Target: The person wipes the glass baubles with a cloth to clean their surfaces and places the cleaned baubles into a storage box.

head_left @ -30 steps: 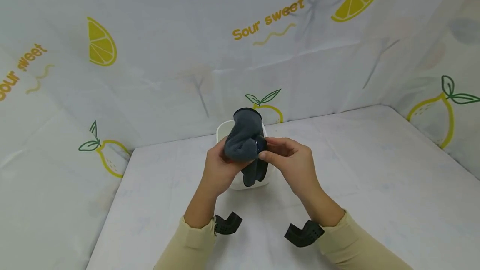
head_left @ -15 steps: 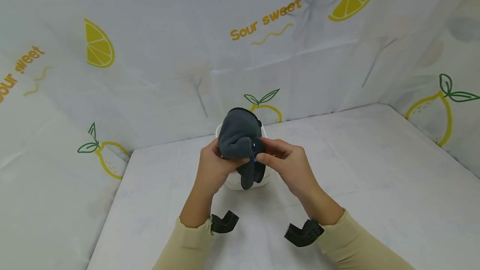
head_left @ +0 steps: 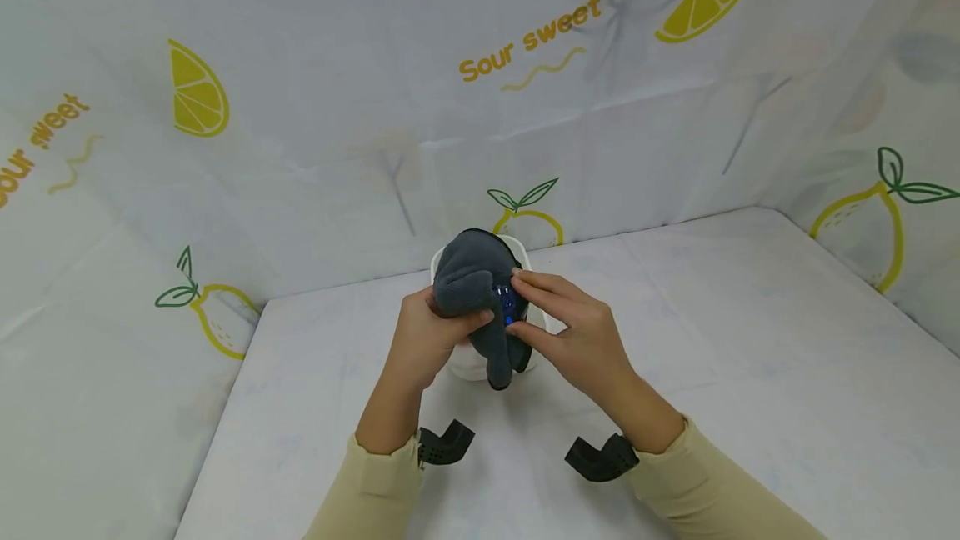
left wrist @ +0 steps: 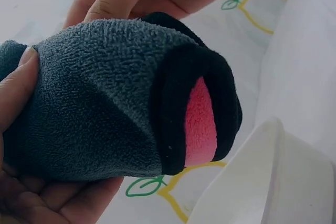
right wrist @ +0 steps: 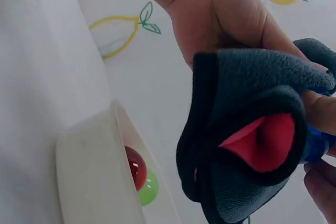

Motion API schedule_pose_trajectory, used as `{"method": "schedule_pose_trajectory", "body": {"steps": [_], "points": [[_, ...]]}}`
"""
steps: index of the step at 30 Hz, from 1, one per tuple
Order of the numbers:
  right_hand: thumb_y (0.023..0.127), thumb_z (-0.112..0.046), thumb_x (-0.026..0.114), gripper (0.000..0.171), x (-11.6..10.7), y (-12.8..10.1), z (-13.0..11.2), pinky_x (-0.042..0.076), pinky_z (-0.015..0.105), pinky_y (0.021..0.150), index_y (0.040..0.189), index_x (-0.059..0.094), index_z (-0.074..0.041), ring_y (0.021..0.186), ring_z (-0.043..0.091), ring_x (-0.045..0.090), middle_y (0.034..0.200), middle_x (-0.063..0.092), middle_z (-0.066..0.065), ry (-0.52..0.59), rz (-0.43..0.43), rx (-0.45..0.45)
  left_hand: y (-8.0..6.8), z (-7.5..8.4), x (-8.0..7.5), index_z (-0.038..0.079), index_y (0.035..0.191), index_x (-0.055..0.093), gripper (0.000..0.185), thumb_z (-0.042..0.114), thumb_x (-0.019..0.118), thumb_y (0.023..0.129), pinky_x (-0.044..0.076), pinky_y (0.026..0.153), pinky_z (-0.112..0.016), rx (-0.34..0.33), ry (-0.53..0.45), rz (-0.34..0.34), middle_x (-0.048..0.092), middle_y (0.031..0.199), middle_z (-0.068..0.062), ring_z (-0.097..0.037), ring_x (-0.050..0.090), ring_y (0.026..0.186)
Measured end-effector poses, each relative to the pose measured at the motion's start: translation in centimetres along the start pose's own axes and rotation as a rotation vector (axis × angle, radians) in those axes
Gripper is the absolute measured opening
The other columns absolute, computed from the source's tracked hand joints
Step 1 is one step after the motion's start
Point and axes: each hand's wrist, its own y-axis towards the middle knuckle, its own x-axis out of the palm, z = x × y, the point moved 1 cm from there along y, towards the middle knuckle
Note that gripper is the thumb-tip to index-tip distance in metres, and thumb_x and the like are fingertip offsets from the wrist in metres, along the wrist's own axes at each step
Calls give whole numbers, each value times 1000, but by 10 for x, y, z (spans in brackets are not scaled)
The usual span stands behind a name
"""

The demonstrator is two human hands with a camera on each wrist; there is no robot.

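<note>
A folded grey cleaning cloth (head_left: 468, 273) with black edging and a pink inner side is bunched in my left hand (head_left: 423, 336), which grips it between thumb and fingers. At the cloth's right side shows a glossy blue ball (head_left: 507, 304), partly covered by the folds. My right hand (head_left: 573, 327) pinches this ball between thumb and fingertips. In the right wrist view the blue ball (right wrist: 316, 145) appears between right fingers (right wrist: 323, 111). The left wrist view shows the cloth (left wrist: 105, 93) with a pink opening at its end; the blue ball is hidden there.
Behind and beneath the hands stands a white bin (head_left: 468, 369). A red ball (right wrist: 135, 167) and a green ball (right wrist: 149, 188) lie in it. A white cloth with lemon prints covers the table (head_left: 712, 373) and the walls.
The cloth has turned and sunk slightly towards me, so more of the blue ball shows. My right fingers have spread wider around the ball; the left hand has shifted slightly left.
</note>
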Motion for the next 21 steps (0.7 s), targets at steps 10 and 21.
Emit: {"method": "schedule_pose_trajectory", "body": {"steps": [10, 21], "points": [[72, -1, 85, 57, 4, -3, 3, 55, 25, 88, 125, 66, -4, 105, 19, 68, 119, 68, 9, 235, 17, 203, 2, -2, -5, -5, 104, 70, 29, 5, 80, 78, 57, 66, -34, 44, -11, 7, 72, 92, -14, -20, 67, 81], [83, -18, 81, 43, 0, 0, 9, 59, 28, 81, 122, 68, -6, 91, 14, 70, 109, 70, 7, 473, -10, 668, 1, 0, -6, -10, 104, 69, 28, -1, 77, 79, 58, 80, -35, 80, -67, 2, 70, 100, -18, -21, 68, 91]]}}
